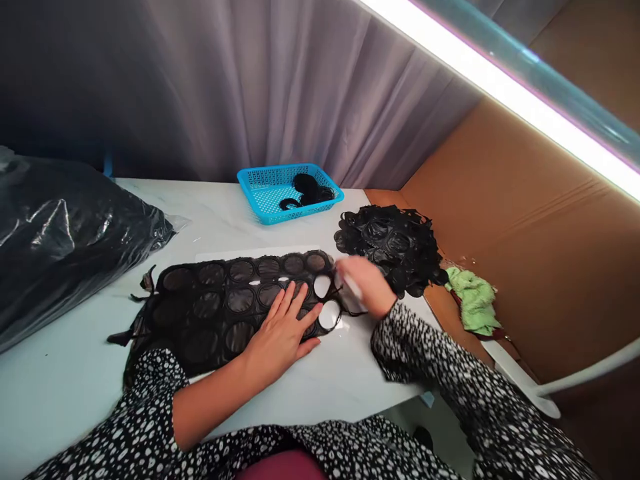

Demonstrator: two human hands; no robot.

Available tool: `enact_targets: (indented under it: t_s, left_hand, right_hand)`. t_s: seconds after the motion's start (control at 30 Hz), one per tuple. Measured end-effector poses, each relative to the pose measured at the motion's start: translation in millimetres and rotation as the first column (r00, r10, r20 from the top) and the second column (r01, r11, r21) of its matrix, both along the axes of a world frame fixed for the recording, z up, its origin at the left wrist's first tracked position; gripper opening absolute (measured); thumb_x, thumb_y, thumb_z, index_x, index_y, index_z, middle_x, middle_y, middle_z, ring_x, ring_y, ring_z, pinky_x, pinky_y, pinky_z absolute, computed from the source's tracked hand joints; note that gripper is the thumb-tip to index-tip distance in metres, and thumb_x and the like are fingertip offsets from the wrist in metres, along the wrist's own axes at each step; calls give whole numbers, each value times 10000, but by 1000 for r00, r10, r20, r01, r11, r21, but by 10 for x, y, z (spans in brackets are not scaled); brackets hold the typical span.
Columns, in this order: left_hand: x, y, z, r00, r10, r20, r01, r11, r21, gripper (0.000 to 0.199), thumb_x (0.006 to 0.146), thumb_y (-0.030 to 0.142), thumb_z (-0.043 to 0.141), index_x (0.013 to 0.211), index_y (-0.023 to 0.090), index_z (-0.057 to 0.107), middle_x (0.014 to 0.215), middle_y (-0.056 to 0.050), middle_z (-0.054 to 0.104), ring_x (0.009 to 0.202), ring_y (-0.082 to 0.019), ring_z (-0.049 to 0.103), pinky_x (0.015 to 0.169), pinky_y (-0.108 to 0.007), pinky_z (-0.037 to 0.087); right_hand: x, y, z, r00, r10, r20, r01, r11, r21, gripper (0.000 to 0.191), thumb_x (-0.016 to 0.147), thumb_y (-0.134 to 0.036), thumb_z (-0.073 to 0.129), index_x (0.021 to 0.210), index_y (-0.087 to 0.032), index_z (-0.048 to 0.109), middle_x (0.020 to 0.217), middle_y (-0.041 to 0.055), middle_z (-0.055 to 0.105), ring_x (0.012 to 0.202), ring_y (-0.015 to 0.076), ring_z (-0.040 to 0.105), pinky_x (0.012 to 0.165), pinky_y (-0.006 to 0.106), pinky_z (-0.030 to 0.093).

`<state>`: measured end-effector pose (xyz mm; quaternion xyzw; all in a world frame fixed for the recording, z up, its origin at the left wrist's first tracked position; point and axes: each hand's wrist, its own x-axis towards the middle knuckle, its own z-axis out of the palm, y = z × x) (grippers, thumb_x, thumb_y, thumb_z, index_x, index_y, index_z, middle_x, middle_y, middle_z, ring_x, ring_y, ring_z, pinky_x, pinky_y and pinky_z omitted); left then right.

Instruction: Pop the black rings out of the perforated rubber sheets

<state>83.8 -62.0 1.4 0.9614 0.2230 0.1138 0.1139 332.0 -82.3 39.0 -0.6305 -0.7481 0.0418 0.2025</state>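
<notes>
A black sheet point(207, 303), thin and rubbery-looking, lies across the table with rows of round outlines cut in it. My left hand point(283, 327) rests flat on its right part, fingers spread. By the sheet's right end, two round openings show white underneath. There my right hand point(367, 283) is closed, slightly blurred, on a thin black piece point(353, 312) that trails below the fingers. Whether this piece is still joined to the sheet I cannot tell. Just behind the right hand sits a heap of black round pieces point(393, 240).
A blue plastic basket point(265, 217) holding black rings point(313, 190) stands at the back of the white table point(295, 393). To the left bulges a dark plastic bag point(75, 227). A green cloth point(473, 300) lies at right by a cardboard wall point(540, 247); a lamp point(500, 73) crosses above.
</notes>
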Motion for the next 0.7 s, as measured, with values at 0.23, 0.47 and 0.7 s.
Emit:
enact_targets:
  t_s: [0.23,0.47,0.7]
  left_hand:
    - [91,143,166,998,-16,-60,17,999,27,689,887,585,588,1438,198,443,1540,-170,351,1445,-354,254,1144,-530,278]
    - [161,330,19,998,53,-17,-51,996,69,646,942,512,548,1445,132,408,1551,-186,319,1452,-329,246,1154,-517,268]
    - [132,305,1,999,42,-5,-42,999,32,620,946,496,548,1443,150,416,1566,-162,302,1463,-352,197,1152,-536,261]
  right_hand:
    - [267,425,90,955,-213,-205,230,971,63,87,876,-183,498,799,-205,533,911,92,712,804,217,627,743,309,448]
    - [-77,455,-54,835,24,-550,-157,968,-197,166,844,-258,551,698,-195,505,923,60,718,789,162,626,716,276,463]
    - [-3,489,-57,799,-14,-602,-185,946,-267,158,828,-282,586,720,-168,566,921,56,681,744,137,570,679,265,448]
